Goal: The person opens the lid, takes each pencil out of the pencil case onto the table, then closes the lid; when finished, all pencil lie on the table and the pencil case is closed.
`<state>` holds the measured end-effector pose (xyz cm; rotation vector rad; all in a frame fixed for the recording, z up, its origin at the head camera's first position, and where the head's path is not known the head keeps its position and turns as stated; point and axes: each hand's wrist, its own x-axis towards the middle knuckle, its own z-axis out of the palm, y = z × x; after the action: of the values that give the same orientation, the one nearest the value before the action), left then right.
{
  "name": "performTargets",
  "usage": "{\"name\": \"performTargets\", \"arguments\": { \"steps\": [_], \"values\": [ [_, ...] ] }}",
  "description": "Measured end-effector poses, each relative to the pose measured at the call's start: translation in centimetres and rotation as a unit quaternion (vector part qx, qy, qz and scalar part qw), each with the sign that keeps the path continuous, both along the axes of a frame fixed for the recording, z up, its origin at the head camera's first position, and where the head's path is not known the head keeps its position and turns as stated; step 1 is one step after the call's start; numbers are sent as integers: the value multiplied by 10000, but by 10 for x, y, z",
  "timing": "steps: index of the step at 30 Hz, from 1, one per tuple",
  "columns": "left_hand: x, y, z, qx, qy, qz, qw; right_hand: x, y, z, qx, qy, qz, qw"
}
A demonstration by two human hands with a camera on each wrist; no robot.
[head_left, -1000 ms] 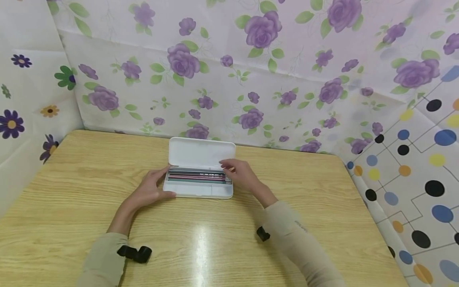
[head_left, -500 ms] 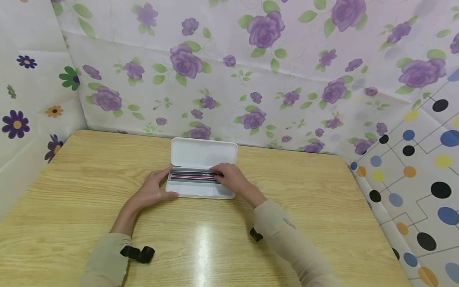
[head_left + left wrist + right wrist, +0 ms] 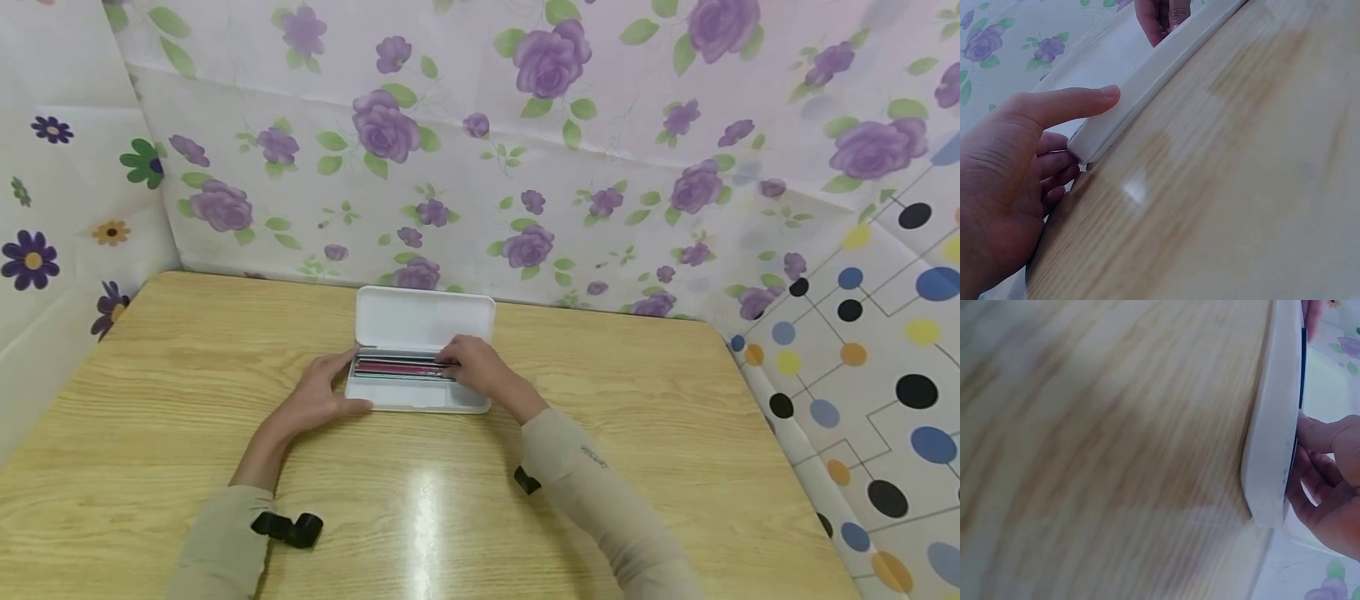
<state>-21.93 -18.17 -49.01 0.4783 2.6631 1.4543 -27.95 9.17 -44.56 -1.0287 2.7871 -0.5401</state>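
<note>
A white pencil case lies on the table with its lid raised at the back. Several long thin pencils, dark, red and green, lie side by side in its rear part. My left hand holds the case's left end, thumb at the front edge and fingers round the side. In the left wrist view its thumb lies over the white edge. My right hand reaches into the right half and pinches pencils near their right ends. Its fingers hide those ends; which pencils it grips I cannot tell.
The case stands near the back edge of the wooden table, close before a flowered cloth wall. A dotted cloth hangs at the right. Each forearm bears a black wrist camera.
My right hand has moved left from the case's right end onto the pencils, and its fingers have closed there. The red pencil shows more plainly now. My left hand stays on the case.
</note>
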Motion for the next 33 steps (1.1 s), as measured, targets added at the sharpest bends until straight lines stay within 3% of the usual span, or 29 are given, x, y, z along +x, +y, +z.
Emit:
{"name": "performTargets", "arguments": {
  "steps": [6,11,18,25,33],
  "values": [
    [0,2,-1,59,27,11,10000,-2,-4,5,27,-373,-249,9990],
    [0,3,0,55,-14,24,10000,-1,-5,7,190,-363,-254,9988],
    [-1,3,1,-87,2,58,9999,3,-3,9,289,-207,-221,9991],
    [-1,2,1,-38,14,4,10000,4,-1,13,309,362,-127,9988],
    [-1,0,0,-63,124,-16,9999,7,6,24,117,421,-332,9985]
  ]
}}
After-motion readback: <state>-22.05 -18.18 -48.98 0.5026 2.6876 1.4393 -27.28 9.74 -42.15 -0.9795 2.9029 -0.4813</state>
